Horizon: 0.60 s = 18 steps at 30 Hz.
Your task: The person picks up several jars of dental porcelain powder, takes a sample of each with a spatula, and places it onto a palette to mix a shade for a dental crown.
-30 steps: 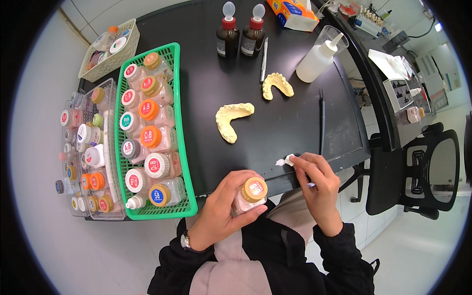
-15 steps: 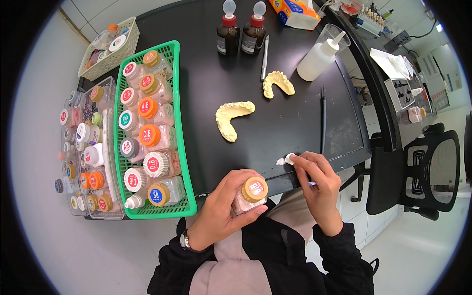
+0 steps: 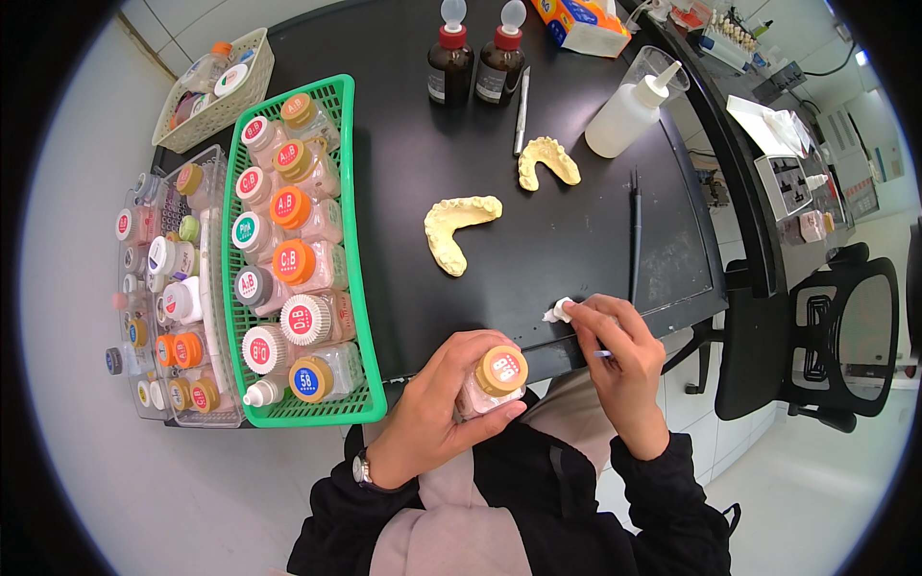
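Observation:
My left hand (image 3: pixel 432 408) is wrapped round a clear jar (image 3: pixel 477 396) of pale pink contents with a gold cap. It holds the jar upright in front of the table's near edge. My right hand (image 3: pixel 622 370) pinches a small crumpled white wad (image 3: pixel 563 308), maybe tissue or cotton, against the black tabletop. A whitish smear (image 3: pixel 548 316) lies at the wad's left side. A thin pale stick (image 3: pixel 602 354) also pokes out from between the right fingers; most of it is hidden. Beyond my hands lie two cream dental casts, one L-shaped (image 3: pixel 444 236) and one horseshoe-shaped (image 3: pixel 550 163).
At left stands a green basket (image 3: pixel 351 240) of capped jars, beside a clear organizer (image 3: pixel 206 420) and cream basket (image 3: pixel 261 77). Two brown dropper bottles (image 3: pixel 449 72), a metal tool (image 3: pixel 521 110), squeeze bottle (image 3: pixel 619 120), tissue box (image 3: pixel 588 34) and dark slim tool (image 3: pixel 635 240) are on the table.
The white wad has shifted slightly left over the smear, and less of the smear shows. My left hand keeps its hold on the jar.

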### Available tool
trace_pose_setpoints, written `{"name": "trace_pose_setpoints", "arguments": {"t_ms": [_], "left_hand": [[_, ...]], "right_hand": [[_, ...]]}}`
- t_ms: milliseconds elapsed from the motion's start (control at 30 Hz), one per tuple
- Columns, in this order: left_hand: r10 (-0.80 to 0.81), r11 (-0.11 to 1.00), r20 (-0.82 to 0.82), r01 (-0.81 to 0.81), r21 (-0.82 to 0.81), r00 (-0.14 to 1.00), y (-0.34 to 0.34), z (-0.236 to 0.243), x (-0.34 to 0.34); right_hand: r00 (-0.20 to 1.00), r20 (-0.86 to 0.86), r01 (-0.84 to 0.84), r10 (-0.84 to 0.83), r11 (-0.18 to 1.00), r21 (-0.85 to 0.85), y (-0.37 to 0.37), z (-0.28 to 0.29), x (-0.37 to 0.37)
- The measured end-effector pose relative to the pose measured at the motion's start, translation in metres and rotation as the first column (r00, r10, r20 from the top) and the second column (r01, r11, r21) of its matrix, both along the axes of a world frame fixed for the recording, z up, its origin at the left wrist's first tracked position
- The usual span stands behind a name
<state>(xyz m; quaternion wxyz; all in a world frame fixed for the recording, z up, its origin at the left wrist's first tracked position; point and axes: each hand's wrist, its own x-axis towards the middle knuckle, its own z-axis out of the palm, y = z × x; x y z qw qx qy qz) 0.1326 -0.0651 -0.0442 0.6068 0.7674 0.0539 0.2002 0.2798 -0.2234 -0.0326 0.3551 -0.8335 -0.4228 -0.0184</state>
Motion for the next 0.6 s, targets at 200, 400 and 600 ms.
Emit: {"name": "trace_pose_setpoints", "arguments": {"t_ms": [200, 400, 600], "left_hand": [[-0.001, 1.000, -0.007, 0.001, -0.007, 1.000, 0.0003, 0.0018, 0.0002], [0.006, 1.000, -0.003, -0.006, -0.017, 1.000, -0.0004, 0.0015, 0.0001], [0.010, 1.000, -0.006, -0.010, -0.017, 1.000, -0.0005, 0.0016, 0.0000]], "right_hand": [[0.994, 0.090, -0.054, 0.054, 0.999, -0.010, -0.0043, -0.0066, 0.0036], [0.994, 0.082, -0.070, 0.073, 0.997, -0.045, -0.0048, -0.0036, 0.0030], [0.995, 0.093, -0.035, 0.034, 0.999, 0.006, -0.0042, -0.0069, 0.0039]]}}
